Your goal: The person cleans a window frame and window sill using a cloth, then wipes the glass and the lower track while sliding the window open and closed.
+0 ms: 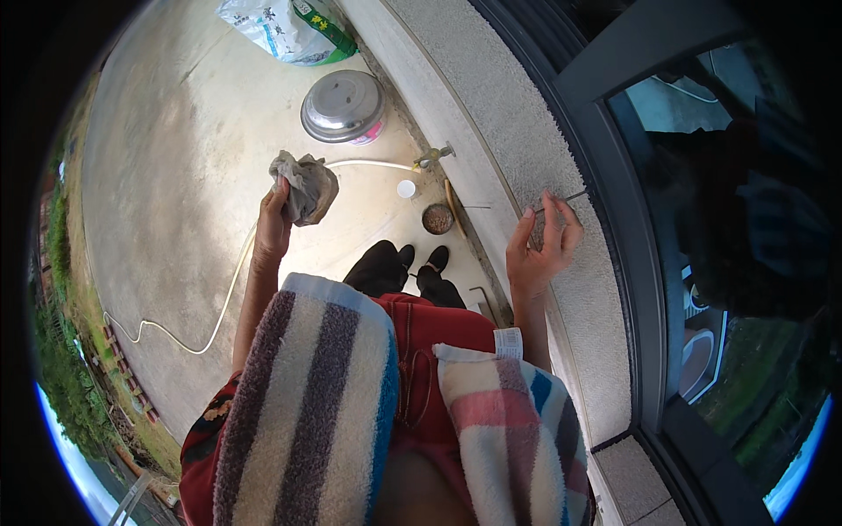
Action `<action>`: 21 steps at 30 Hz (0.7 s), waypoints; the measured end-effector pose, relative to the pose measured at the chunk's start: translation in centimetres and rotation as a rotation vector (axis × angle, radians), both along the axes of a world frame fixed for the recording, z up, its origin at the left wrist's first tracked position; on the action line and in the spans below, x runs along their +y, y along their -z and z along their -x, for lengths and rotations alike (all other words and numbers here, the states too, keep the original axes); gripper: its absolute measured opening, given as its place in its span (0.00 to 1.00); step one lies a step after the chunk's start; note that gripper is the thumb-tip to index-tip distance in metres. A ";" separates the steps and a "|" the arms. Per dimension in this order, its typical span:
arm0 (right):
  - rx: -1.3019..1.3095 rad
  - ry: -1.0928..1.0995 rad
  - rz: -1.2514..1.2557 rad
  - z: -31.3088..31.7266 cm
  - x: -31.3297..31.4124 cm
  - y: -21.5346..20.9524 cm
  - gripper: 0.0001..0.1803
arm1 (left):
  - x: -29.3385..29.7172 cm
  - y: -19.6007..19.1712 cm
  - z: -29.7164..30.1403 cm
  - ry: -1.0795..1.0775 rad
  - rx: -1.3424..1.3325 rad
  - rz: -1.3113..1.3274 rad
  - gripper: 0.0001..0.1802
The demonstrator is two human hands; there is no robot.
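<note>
Striped towels (307, 403) draped at lower centre, closest to the lens, hiding the torso. Left hand (274, 223) clenched on a crumpled grey rag (304, 186), centre-left. Right hand (544, 250) loosely open, fingertips at a thin metal pin (574, 196) on the rough wall (509, 114). Upper frame: lidded metal pot (343, 106), printed bag (289, 28), tap (434, 156), hose (219, 307), small bowl (437, 218).

Soft, even daylight, outdoors; the concrete (175, 158) beyond the left hand (272, 223) is brightest, almost washed out. Shadows are faint. The window (737, 219) past the right hand (539, 250) is dark and mirrors the scene. Focus is sharp in the middle; straight edges bow toward the black fisheye rim
</note>
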State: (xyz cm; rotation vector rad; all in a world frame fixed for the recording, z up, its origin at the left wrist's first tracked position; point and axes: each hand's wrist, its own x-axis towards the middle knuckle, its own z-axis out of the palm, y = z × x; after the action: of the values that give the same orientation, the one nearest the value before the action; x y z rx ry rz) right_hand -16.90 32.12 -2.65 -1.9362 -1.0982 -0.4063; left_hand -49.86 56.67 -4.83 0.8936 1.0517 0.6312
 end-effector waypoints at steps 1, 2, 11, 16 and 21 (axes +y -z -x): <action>0.000 0.008 -0.002 -0.4 0.1 0.0 0.18 | -0.3 -1.1 -1.5 -0.008 -0.040 0.004 0.29; 0.008 0.015 -0.008 -0.5 0.0 0.1 0.17 | -0.5 -2.4 -2.9 -0.015 -0.079 0.006 0.29; 0.004 0.128 0.019 0.4 1.7 -1.5 0.19 | 8.0 -5.7 -12.3 0.362 0.225 -0.405 0.16; -0.016 0.263 0.034 0.9 5.6 -2.4 0.18 | 13.3 -9.8 -18.9 0.427 -0.153 -0.415 0.17; -0.042 0.513 0.094 1.1 9.5 -1.0 0.18 | 18.7 -15.3 -24.2 0.692 -0.505 -0.537 0.27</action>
State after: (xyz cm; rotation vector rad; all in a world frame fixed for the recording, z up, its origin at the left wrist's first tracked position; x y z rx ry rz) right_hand -18.02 41.59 -1.64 -2.2970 -0.6403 -0.6833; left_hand -25.62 75.33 10.48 1.3819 0.0740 0.5053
